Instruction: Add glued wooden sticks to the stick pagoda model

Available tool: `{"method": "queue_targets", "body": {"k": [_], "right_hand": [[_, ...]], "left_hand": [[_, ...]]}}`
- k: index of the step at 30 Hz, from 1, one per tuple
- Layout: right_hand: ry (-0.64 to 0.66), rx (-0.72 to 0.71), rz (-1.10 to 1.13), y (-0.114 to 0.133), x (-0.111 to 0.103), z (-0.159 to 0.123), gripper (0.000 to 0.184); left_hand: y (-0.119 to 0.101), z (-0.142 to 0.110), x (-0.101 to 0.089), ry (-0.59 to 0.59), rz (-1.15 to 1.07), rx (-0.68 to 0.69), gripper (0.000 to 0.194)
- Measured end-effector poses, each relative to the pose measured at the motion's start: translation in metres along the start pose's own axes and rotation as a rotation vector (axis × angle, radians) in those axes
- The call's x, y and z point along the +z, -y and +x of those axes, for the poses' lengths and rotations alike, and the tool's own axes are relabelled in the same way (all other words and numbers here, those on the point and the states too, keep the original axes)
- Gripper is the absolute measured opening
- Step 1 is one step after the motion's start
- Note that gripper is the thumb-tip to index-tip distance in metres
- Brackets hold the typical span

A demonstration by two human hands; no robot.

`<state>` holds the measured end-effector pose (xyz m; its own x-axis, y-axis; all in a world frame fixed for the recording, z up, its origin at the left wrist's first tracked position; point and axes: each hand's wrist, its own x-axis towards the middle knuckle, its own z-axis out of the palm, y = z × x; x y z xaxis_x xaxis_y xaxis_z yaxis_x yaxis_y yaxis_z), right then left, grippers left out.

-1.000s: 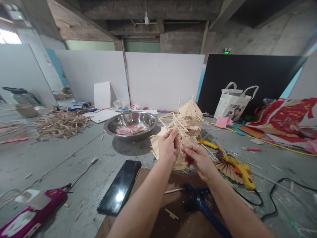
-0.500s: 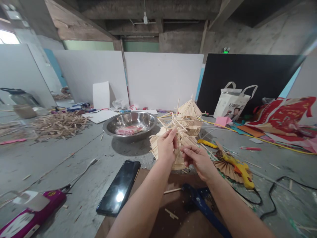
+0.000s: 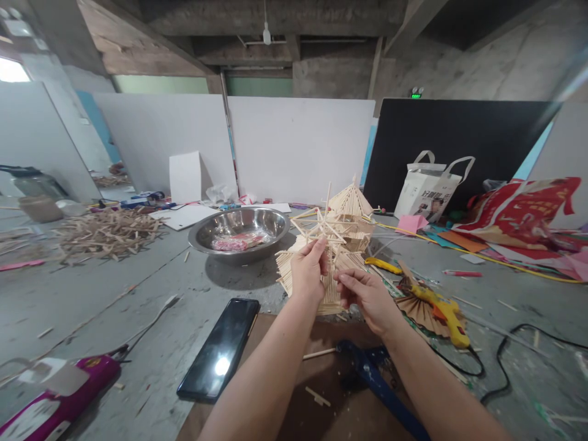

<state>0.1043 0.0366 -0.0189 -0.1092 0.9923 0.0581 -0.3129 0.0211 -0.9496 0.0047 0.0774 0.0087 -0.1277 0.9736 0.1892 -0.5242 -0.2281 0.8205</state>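
Observation:
My left hand (image 3: 309,266) is closed at the near side of a small open frame of thin wooden sticks (image 3: 331,228), its fingertips pinched on the sticks. To its right, my right hand (image 3: 365,294) has thumb and index finger pressed together close to the frame. Whatever lies between those fingertips is too small to make out. Behind both hands stands a wooden-stick pagoda model (image 3: 350,199) with a pointed roof; its lower slatted roofs (image 3: 285,269) are partly covered by my hands and the frame.
A steel basin (image 3: 197,242) holds plastic-wrapped packets. A phone (image 3: 220,349) lies by a brown board (image 3: 261,398), which bears blue-handled pliers (image 3: 381,386). On the right are a yellow glue gun (image 3: 452,318) and its cord. A stick pile (image 3: 108,233) and purple power strip (image 3: 87,389) are left.
The whole view has shifted very slightly. My hands keep nearly the same pose at the stick frame, and nothing has visibly been picked up or released.

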Motion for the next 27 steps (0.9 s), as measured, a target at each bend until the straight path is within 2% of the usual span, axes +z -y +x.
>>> {"method": "queue_targets", "body": {"k": [7,11,14,19,22,25,27], "right_hand": [[0.015,-0.033,-0.054,0.000,0.000,0.001,0.020],[0.080,-0.055,-0.231,0.006,0.004,0.000,0.019],[0.128,-0.044,-0.403,0.012,0.006,-0.001,0.020],[0.224,-0.033,-0.660,0.017,-0.003,-0.010,0.014],[0.288,-0.062,-0.846,0.018,-0.011,-0.020,0.013],[0.319,-0.149,-1.029,0.021,-0.025,-0.027,0.014],[0.292,-0.141,-1.105,0.027,-0.039,-0.031,0.018]], "left_hand": [[-0.004,-0.007,0.004,0.019,-0.014,-0.002,0.024],[-0.010,-0.015,0.008,0.024,-0.013,0.021,0.022],[-0.016,-0.024,0.009,0.079,0.052,0.060,0.020],[-0.019,-0.043,-0.001,0.212,0.334,0.123,0.018],[-0.012,-0.055,-0.013,0.274,0.551,0.101,0.015],[-0.003,-0.061,-0.023,0.434,0.772,0.077,0.016],[0.001,-0.063,-0.029,0.510,0.880,0.070,0.020]]}}
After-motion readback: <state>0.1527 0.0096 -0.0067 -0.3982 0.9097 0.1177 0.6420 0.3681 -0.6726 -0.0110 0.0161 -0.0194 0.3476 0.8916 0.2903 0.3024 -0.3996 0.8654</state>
